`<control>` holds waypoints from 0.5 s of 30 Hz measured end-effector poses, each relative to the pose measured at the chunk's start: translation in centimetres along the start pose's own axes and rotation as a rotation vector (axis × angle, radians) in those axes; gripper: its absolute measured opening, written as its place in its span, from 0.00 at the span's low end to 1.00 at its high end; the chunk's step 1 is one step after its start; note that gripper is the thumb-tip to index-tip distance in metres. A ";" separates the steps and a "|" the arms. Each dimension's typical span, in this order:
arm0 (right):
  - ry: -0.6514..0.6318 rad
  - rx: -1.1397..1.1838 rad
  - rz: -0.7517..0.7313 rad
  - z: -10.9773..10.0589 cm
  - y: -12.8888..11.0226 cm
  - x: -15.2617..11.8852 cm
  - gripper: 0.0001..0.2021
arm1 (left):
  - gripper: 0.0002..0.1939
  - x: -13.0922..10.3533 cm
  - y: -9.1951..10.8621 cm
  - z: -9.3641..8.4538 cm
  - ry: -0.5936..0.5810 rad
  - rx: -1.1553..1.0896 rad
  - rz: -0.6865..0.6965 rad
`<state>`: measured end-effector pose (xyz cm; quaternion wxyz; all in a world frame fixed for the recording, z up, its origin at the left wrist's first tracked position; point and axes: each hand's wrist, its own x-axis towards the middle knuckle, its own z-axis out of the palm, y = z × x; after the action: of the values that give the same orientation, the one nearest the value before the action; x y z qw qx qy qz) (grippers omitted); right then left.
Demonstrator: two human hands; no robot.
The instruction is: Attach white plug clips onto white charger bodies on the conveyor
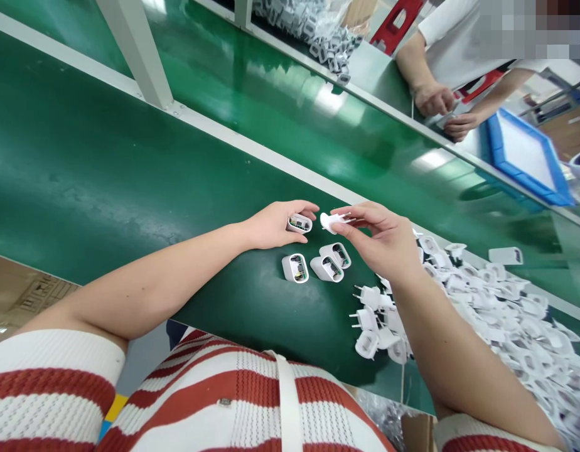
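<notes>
The left hand [271,225] is pinching an open charger shell [300,223] between thumb and fingertips, its mouth turned toward the right so the little circuit board inside is showing. Just to the right of that shell, nearly touching it, the right hand [381,242] is holding a white prong cap [334,220], its grip pressed onto the cap's body with the metal prongs pointing away to the right. Both pieces are hovering just above the green desk [106,169], not resting on it. To my eye the seating step is in hand, and doing it well means squaring the cap's edge to the shell's mouth before pressing, with fingers kept clear of the seam and the push going straight, not at a tilt. Just below the held shell, three more open shells [318,263] are lying on the desk, and further right of it a heap of loose caps [488,301] is spreading. Far beyond the shell, across the belt, another person's hands [443,110] are working beside a blue tray [525,157].
</notes>
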<state>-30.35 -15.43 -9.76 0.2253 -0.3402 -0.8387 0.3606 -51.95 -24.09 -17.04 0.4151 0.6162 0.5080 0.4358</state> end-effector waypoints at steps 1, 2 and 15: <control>-0.002 -0.061 -0.047 0.1 -0.2 -0.1 0.08 | 0.33 -0.1 -0.1 -0.2 0.022 0.016 0.018; -0.004 -0.112 -0.089 0.2 -0.5 -0.1 0.08 | 0.35 -0.2 -0.1 -0.5 0.040 0.040 0.025; -0.109 -0.457 -0.368 3.5 -0.9 1.6 0.10 | 0.14 -0.2 -0.3 -0.7 0.091 0.041 -0.047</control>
<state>-33.93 -16.30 -11.06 0.1592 -0.2045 -0.9566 0.1330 -52.75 -24.17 -17.10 0.3889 0.5920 0.5494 0.4432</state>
